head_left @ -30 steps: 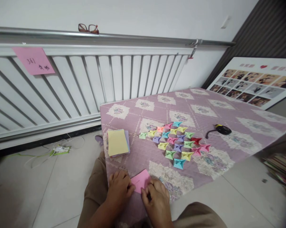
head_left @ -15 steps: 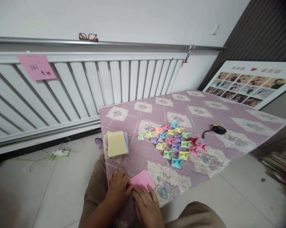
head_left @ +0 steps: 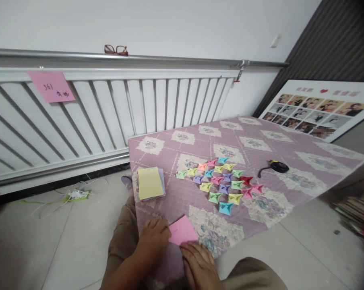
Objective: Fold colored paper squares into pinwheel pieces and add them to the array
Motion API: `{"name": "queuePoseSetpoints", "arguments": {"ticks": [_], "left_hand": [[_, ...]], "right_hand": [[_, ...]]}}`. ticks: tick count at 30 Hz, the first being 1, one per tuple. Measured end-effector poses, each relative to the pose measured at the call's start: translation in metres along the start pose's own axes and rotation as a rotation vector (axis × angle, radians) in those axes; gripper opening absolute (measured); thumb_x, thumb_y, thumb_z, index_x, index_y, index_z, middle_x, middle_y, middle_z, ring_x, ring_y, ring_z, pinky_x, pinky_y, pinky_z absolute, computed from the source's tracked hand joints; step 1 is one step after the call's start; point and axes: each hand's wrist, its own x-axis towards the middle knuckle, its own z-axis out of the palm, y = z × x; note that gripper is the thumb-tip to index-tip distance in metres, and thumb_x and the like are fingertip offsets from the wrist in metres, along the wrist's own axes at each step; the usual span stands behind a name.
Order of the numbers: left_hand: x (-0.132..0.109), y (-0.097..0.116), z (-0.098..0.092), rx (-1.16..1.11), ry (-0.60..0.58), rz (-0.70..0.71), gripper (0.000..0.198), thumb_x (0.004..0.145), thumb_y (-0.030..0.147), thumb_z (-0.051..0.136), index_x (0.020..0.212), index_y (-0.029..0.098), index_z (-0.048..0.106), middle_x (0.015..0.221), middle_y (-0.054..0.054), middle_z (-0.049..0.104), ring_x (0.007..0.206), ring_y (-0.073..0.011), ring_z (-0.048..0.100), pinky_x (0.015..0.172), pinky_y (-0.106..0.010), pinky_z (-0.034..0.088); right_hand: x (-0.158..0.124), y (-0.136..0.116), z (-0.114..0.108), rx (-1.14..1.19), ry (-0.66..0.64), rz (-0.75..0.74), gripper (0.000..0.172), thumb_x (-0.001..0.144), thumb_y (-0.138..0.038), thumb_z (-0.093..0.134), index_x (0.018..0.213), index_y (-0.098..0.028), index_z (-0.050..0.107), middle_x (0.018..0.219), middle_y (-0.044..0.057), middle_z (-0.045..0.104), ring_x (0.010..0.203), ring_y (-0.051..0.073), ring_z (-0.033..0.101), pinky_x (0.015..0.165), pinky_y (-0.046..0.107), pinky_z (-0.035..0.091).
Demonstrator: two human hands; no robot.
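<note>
A pink sheet of paper (head_left: 183,231), with a short dark mark on it, lies at the near edge of the cloth-covered table. My left hand (head_left: 154,238) is closed at the sheet's left corner, its fingers curled over it and slightly blurred. Along the lower edge of the paper rests my right hand (head_left: 199,262), fingers stretched out flat and its tips touching the sheet. Farther in stand several small folded paper shapes (head_left: 224,188) in many colours, set in slanting rows. A stack of coloured paper squares (head_left: 151,183), yellow on top, is beyond my left hand.
The flowered purple tablecloth (head_left: 172,159) reaches to a white radiator (head_left: 145,100). On the right side of the table is a black object with a strap (head_left: 279,166). Glasses (head_left: 116,50) rest on the pipe; a power strip (head_left: 78,195) is on the floor.
My right hand has slid to the right along the paper's lower edge, away from my left hand. More of the pink sheet shows between them. The view has shifted slightly.
</note>
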Motion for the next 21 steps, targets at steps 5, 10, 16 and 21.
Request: {"name": "queuePoseSetpoints", "arguments": {"ticks": [5, 10, 16, 21], "left_hand": [[-0.001, -0.006, 0.011, 0.046, 0.007, 0.19, 0.008, 0.092, 0.024, 0.056, 0.097, 0.026, 0.062, 0.102, 0.002, 0.064, 0.098, -0.0184, 0.052, 0.085, -0.034, 0.031], [0.003, -0.012, 0.008, 0.099, 0.0, 0.237, 0.005, 0.092, 0.028, 0.058, 0.092, 0.024, 0.062, 0.1, 0.003, 0.064, 0.093, -0.0178, 0.053, 0.082, -0.034, 0.033], [0.007, -0.016, 0.01, 0.187, 0.024, 0.357, 0.009, 0.094, 0.023, 0.052, 0.091, 0.02, 0.06, 0.094, -0.001, 0.063, 0.089, -0.0189, 0.053, 0.079, -0.035, 0.035], [0.009, -0.02, 0.016, 0.238, 0.06, 0.414, 0.009, 0.092, 0.021, 0.052, 0.085, 0.019, 0.056, 0.087, -0.001, 0.061, 0.081, -0.0194, 0.053, 0.075, -0.036, 0.037]], "right_hand": [[0.012, -0.004, -0.002, 0.103, -0.035, 0.19, 0.022, 0.086, -0.014, 0.05, 0.101, -0.026, 0.061, 0.087, 0.0, 0.071, 0.08, 0.02, 0.066, 0.073, 0.033, 0.049], [0.015, 0.0, -0.001, 0.143, -0.065, 0.188, 0.019, 0.084, -0.011, 0.054, 0.092, -0.026, 0.062, 0.082, 0.0, 0.069, 0.077, 0.02, 0.064, 0.071, 0.032, 0.049], [0.027, 0.0, 0.001, 0.062, -0.146, 0.213, 0.028, 0.075, -0.012, 0.071, 0.098, -0.026, 0.064, 0.087, 0.001, 0.068, 0.081, 0.023, 0.063, 0.075, 0.033, 0.048], [0.036, 0.002, 0.007, -0.034, -0.172, 0.171, 0.02, 0.073, -0.012, 0.073, 0.086, -0.025, 0.065, 0.082, 0.0, 0.068, 0.08, 0.023, 0.063, 0.078, 0.035, 0.046]]}}
